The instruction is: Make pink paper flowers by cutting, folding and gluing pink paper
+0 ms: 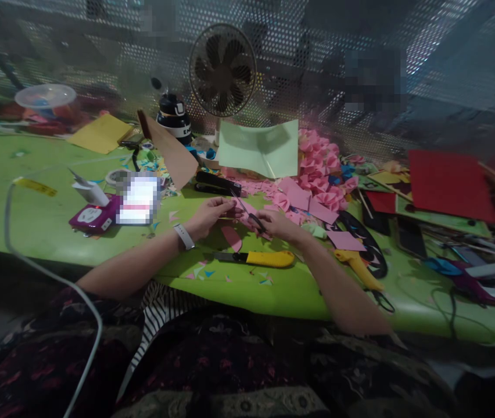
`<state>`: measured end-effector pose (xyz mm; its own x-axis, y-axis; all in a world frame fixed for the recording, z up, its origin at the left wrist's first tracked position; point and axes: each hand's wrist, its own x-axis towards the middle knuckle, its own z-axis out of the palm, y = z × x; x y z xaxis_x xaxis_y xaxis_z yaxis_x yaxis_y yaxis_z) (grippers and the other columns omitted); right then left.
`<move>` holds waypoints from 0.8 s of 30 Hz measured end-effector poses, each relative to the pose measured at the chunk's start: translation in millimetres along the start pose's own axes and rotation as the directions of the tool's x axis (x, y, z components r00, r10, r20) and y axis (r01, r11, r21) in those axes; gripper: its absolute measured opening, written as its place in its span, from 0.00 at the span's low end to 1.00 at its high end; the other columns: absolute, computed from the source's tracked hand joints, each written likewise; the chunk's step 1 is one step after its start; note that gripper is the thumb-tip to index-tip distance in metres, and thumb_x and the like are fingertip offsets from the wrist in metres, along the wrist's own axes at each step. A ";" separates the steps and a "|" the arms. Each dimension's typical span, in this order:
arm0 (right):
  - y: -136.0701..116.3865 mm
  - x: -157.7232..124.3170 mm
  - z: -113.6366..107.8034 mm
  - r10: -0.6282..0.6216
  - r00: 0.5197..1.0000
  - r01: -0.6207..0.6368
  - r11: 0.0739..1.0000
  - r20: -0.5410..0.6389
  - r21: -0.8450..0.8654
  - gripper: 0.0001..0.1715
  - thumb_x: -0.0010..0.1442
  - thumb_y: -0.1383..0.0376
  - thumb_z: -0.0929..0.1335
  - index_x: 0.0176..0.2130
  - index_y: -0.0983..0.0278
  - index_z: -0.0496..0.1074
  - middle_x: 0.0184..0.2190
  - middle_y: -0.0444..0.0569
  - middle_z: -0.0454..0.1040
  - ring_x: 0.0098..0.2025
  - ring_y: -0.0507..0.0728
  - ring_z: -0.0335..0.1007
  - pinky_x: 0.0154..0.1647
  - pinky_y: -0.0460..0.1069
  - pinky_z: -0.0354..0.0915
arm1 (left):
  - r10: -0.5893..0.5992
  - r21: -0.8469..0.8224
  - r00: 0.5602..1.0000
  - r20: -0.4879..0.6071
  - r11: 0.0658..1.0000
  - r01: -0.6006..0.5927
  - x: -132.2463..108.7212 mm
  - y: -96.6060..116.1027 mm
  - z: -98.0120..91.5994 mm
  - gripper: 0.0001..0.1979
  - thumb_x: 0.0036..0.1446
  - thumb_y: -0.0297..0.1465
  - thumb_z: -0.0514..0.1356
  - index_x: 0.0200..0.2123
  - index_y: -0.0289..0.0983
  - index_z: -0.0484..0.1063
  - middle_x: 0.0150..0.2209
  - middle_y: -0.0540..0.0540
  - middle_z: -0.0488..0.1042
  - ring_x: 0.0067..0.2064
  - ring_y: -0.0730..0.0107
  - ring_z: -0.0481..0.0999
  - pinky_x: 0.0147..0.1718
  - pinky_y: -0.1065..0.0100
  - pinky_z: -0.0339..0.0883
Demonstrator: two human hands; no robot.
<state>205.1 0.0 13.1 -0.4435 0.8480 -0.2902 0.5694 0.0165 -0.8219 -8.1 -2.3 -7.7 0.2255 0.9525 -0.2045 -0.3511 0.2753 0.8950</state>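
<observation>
My right hand [273, 225] is closed around a small pair of scissors [254, 218], whose blades point up and to the left. Opposite it, my left hand [212, 213] pinches a piece of pink paper [244, 210] beside the blades. A white band circles my left wrist. Below the hands lies a yellow-handled utility knife [269, 259], its blade end to the left. A rounded pink paper strip [231, 238] rests just above the knife. Behind the hands sits a black stapler [216, 183], with pink paper scraps around it.
A heap of folded pink paper flowers [319, 159] stands at the back. A yellow glue gun [358, 269] lies at right. A purple power socket [93, 216] and a lit phone [137, 200] are at left. A fan [222, 69] and a bottle [174, 119] stand behind.
</observation>
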 end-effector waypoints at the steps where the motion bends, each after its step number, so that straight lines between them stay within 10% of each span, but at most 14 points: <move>1: 0.4 0.5 -0.1 -0.004 1.000 0.004 1.000 -0.001 -0.011 0.31 0.57 0.39 0.68 0.34 0.65 0.71 0.25 0.46 0.72 0.22 0.48 0.62 0.20 0.45 0.59 | -0.004 0.000 1.000 0.001 1.000 0.004 -0.4 0.4 0.3 0.07 0.59 0.30 0.66 0.32 0.32 0.73 0.31 0.42 0.81 0.35 0.69 0.82 0.39 0.67 0.76; 24: 1.3 1.6 -3.3 -0.058 0.998 0.057 0.998 -0.024 -0.033 0.30 0.58 0.41 0.69 0.32 0.66 0.72 0.26 0.48 0.73 0.23 0.49 0.65 0.22 0.46 0.60 | -0.036 -0.021 0.998 -0.049 0.999 0.035 0.2 5.9 1.7 0.07 0.62 0.27 0.62 0.31 0.31 0.73 0.28 0.43 0.78 0.34 0.69 0.81 0.31 0.71 0.74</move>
<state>207.4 3.2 13.2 -0.4588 0.8582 -0.2304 0.5658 0.0823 -0.8204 -8.6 -0.7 -1.7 0.1930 0.9473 -0.2556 -0.3624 0.3109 0.8786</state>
